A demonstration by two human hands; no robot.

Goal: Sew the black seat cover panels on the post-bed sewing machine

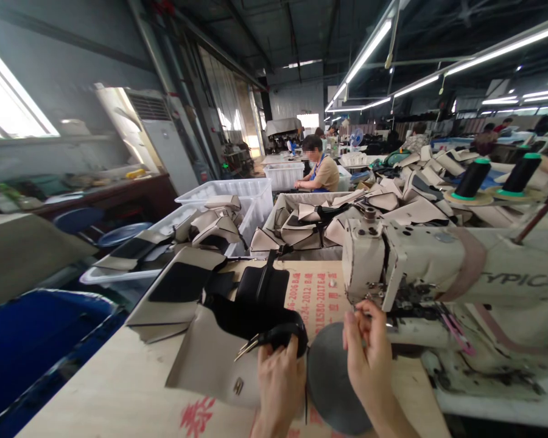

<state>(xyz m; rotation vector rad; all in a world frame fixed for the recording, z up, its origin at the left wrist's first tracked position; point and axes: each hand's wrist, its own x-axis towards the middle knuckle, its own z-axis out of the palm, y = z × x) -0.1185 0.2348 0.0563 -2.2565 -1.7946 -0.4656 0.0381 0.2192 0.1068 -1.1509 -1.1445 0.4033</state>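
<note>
Head view. Both forearms are cut off by the lower frame edge. The needle area of the sewing machine (415, 261) is dark and crowded, and the right hand (368, 359) partly covers it. The needle and any thread cannot be made out. The grey disc (326, 377) is partly hidden by both hands, and its lower rim runs close to the frame edge.

The left hand (278, 380) is closed around the end of the black strap (274, 333), thumb on top. A metal buckle (246, 348) projects from the strap just left of the thumb. The strap loops back over a beige bag panel (210, 365) with black inserts, which lies flat on the table (119, 389), partly over a cardboard sheet (317, 298) printed in red.

The right hand is raised at the machine head with fingertips drawn together. Whether they pinch anything cannot be told.

Behind the table, white crates (251, 188) hold further beige panels. Two black thread cones (472, 177) stand to the right. A co-worker (324, 170) sits well beyond.
</note>
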